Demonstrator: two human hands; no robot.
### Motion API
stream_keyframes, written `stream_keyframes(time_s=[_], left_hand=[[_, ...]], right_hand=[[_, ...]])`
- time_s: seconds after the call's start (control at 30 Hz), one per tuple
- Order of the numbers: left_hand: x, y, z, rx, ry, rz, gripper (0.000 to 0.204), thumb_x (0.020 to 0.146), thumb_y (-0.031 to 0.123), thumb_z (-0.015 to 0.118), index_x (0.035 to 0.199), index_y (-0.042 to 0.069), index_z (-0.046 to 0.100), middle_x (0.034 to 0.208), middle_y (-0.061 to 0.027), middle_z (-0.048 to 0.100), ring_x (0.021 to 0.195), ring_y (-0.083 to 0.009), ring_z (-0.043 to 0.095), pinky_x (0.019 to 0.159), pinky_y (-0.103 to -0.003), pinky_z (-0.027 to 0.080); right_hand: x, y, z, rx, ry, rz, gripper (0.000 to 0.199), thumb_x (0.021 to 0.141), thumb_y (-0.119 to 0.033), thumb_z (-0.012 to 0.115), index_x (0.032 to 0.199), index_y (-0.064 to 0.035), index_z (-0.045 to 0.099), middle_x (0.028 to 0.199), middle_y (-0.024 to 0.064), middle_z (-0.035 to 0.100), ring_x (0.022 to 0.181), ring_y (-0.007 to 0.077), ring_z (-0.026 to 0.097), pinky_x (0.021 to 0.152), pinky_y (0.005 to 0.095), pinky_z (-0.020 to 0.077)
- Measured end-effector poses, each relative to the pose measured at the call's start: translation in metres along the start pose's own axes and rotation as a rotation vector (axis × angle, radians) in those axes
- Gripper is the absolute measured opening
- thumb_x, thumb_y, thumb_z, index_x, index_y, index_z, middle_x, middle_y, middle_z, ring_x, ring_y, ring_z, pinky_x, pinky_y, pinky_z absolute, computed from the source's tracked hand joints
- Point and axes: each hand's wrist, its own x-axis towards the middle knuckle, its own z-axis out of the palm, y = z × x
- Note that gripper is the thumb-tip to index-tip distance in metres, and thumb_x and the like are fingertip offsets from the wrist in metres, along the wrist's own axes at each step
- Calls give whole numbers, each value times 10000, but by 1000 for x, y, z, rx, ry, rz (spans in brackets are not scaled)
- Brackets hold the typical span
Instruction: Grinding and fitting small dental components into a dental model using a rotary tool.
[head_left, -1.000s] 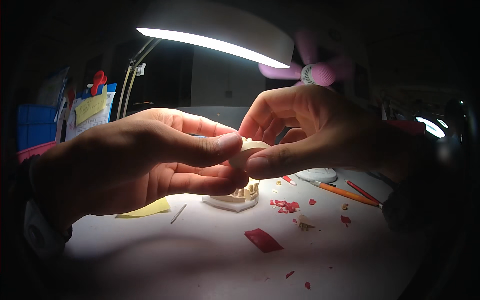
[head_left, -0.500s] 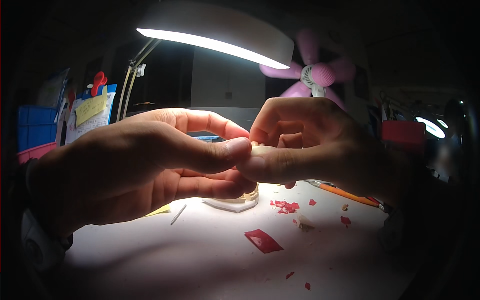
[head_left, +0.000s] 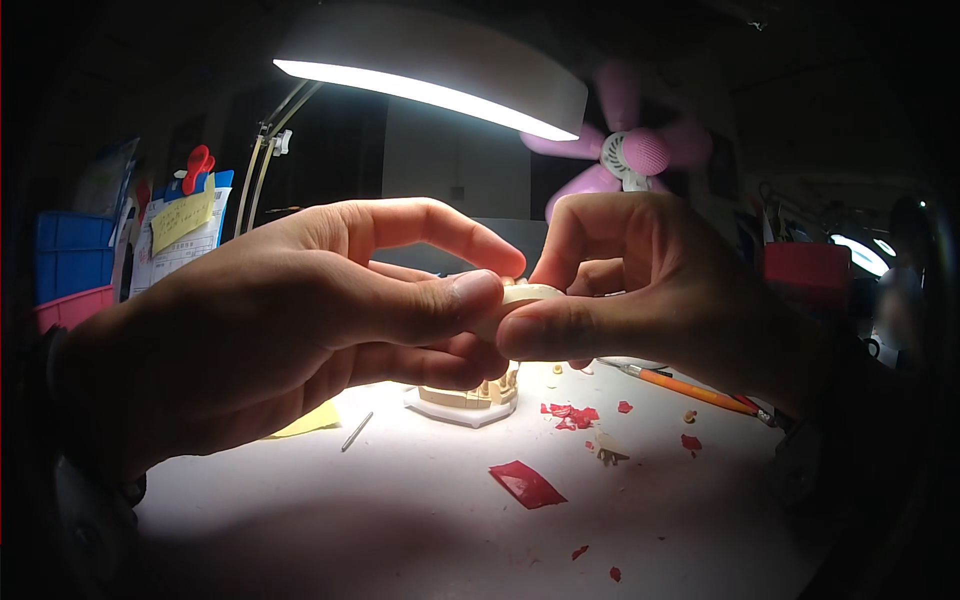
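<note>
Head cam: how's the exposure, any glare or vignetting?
Head view: desk lamp blows out to pure white; table is bright only beneath it; corners fall to black; left hand and right hand are half-shadowed around the small cream piece; fisheye bends the edges.

Piece (head_left: 530, 294) between your thumbs: matt, cream, plaster-like. Dental cast (head_left: 468, 398) on the table (head_left: 400, 510): same chalky finish on a smooth white base. Table is matt white. Red scraps (head_left: 526, 484) look waxy, slightly glossy. Pin (head_left: 356, 431): thin metal. Sticky note (head_left: 305, 421): yellow paper. Fan (head_left: 640, 152): smooth pink plastic.
</note>
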Motion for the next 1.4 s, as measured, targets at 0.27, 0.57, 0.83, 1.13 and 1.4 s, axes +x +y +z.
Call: stream_keyframes(time_s=[0.27,0.57,0.83,1.13,1.4], left_hand=[[0,3,2,46,15,27,495,955,184,744,1363,-19,551,1133,-207,696,1026,-237,732,934,-375,626],[-4,5,6,105,57,36,496,936,185,770,1349,-9,576,1097,-204,718,1002,-235,742,905,-379,632],[-5,11,-2,583,-13,-258,417,896,170,828,1225,-29,665,1023,-152,720,927,-180,717,846,-285,580],[-12,18,9,754,-98,-427,501,908,234,828,1321,35,627,963,-86,697,869,-135,662,765,-270,526],[-3,6,-9,750,-358,-138,328,981,93,694,1309,108,697,1321,-40,694,1193,-124,633,892,-294,550]], right_hand=[[-1,-1,-1,-32,34,22,304,885,-219,853,862,-77,586,886,94,748,878,135,733,701,261,542],[-2,1,-1,30,14,59,296,888,-217,850,940,-52,610,942,100,745,937,162,733,764,294,563],[2,8,-20,-28,-299,240,208,921,-184,799,1049,-23,772,873,17,698,827,80,629,739,232,479],[-4,10,-3,-67,-538,300,200,922,-222,803,1068,-86,805,923,-14,670,835,81,489,752,244,422],[-3,14,-13,353,-309,456,215,969,-148,736,1099,21,709,993,128,736,830,154,698,731,281,573]])
